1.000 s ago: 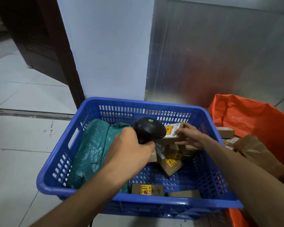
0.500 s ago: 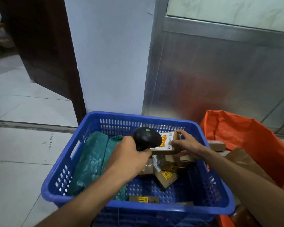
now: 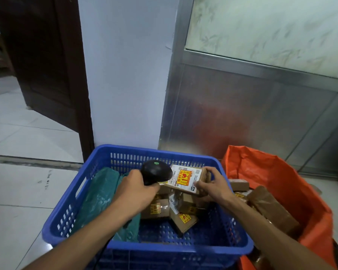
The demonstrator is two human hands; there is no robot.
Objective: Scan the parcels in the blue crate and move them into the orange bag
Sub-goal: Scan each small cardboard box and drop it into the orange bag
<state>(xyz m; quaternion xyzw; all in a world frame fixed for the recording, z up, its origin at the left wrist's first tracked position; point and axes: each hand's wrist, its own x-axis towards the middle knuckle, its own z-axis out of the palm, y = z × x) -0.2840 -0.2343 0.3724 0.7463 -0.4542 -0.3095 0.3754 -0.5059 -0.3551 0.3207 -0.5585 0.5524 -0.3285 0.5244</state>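
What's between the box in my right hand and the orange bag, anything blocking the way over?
Only the blue crate's right wall lies between. The right hand holds the small box about level with that rim, so it needs a slight lift. The orange bag stands open just beyond, with parcels inside.

Both forearms are extended forward; the left hand (image 3: 134, 193) is clenched, the right hand (image 3: 213, 187) is closed in a grip.

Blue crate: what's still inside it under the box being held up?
Below the held box in the blue crate, several small brown boxes lie piled, beside a green plastic parcel on the left. The left hand and scanner hide whatever lies beneath them.
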